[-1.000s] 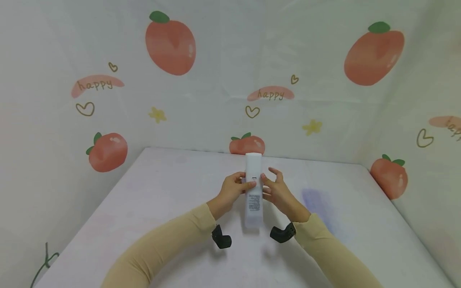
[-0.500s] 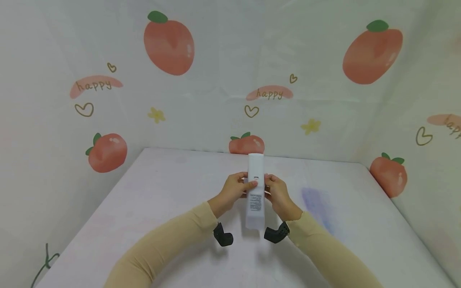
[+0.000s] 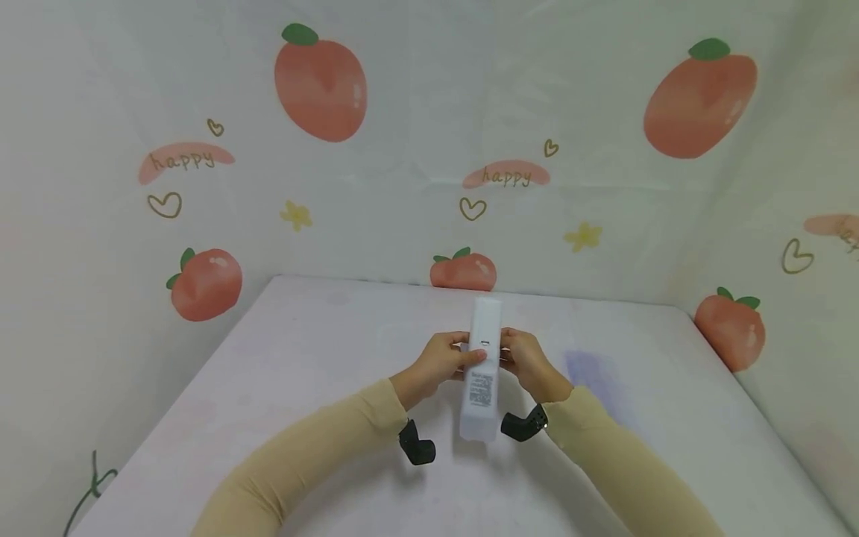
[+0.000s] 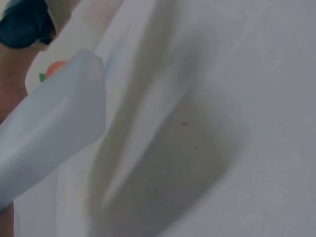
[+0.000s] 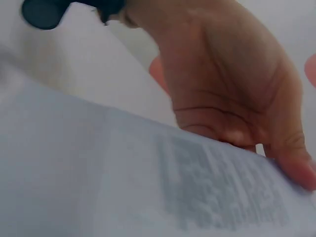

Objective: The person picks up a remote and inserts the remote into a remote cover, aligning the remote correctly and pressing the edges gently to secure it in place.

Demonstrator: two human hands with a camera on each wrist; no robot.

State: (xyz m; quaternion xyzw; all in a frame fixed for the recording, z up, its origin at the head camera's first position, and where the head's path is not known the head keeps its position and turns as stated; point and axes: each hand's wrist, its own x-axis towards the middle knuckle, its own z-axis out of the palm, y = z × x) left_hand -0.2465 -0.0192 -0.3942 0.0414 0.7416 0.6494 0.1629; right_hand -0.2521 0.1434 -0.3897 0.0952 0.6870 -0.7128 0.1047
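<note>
A long white device (image 3: 482,395) is held between both hands above the table in the head view, tilted slightly. Its face bears a small dark port and a printed grey label. My left hand (image 3: 436,363) grips its left side, thumb across the face just below the port. My right hand (image 3: 532,358) holds its right edge, with some fingers hidden behind it. In the left wrist view the device's blunt lower end (image 4: 64,113) juts in from the left. In the right wrist view the left hand (image 5: 237,84) has its thumb on the device's edge, near the label (image 5: 212,182).
The white table (image 3: 322,328) lies below, with a bluish patch (image 3: 597,384) at right. A cloth backdrop (image 3: 403,149) printed with fruit and hearts hangs around it. Black wrist cameras (image 3: 417,445) hang below both wrists. A green cord (image 3: 94,477) is at the lower left.
The right hand's raised, spread fingers have come in to the device's right edge. The device has shifted slightly right and downward in the head view and leans more.
</note>
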